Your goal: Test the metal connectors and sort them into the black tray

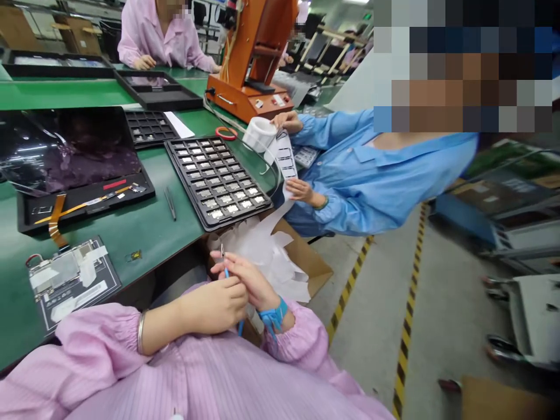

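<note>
Close to my body, both hands meet over the bench's front edge. My left hand (221, 304), below a silver bangle, is closed around a slim blue stick-like tool (226, 272). Its upper end points away from me, and its kind I cannot make out. My right hand (251, 281), with a blue strap (273, 315) at the wrist, has its fingers pinched by the tool's upper end. A small metallic piece (222, 250) shows at those fingertips; whether it belongs to the tool is unclear. A black tray (205, 219) of small metal-faced parts lies just beyond my hands.
On the green bench are an opened tablet assembly (74, 280), a screen (70, 149) leaning in a black tray, and tweezers (170, 204). A co-worker in blue (385, 175) handles a label strip (286, 157) at right. A carton (315, 268) holds white paper. An orange machine (258, 64) stands behind.
</note>
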Demonstrator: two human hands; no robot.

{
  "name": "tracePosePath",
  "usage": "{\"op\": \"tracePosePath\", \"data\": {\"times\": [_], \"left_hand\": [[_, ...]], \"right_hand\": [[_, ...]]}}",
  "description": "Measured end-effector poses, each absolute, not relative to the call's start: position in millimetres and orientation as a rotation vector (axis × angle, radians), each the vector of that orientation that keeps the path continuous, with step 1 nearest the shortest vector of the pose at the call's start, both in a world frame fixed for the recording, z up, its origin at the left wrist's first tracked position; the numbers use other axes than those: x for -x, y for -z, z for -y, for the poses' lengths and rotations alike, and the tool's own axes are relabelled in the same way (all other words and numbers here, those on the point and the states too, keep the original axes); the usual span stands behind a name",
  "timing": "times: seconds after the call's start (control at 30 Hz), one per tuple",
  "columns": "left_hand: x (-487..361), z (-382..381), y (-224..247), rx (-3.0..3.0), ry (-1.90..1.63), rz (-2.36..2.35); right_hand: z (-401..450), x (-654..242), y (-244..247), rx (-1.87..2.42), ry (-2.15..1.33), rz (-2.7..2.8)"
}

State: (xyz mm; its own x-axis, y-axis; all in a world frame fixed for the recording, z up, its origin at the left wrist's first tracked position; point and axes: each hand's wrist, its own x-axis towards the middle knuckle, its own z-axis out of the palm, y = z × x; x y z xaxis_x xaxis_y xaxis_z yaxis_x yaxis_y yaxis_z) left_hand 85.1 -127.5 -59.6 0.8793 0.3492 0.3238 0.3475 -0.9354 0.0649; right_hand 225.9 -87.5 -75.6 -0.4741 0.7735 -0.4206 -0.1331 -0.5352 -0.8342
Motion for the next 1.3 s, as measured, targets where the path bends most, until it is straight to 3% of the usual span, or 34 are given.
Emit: {"op": "tracePosePath", "data": {"times": [0.13, 0.27, 0.37, 1.3], "left_hand": [[-65, 117, 85, -2.789, -0.572, -1.013], [-42, 108, 116, -2.454, -0.388, -1.714], [-31, 106, 131, -2.345, -0.318, -1.937], [-41, 111, 119, -2.12, -0.063, -1.849]], "right_hand": [[70, -225, 118, 1.278, -1.73, 1.077], [62, -223, 150, 1.366, -1.554, 1.125], [63, -220, 159, 1.36, -1.448, 1.192], [24, -217, 164, 1.25, -1.816, 1.002]]}}
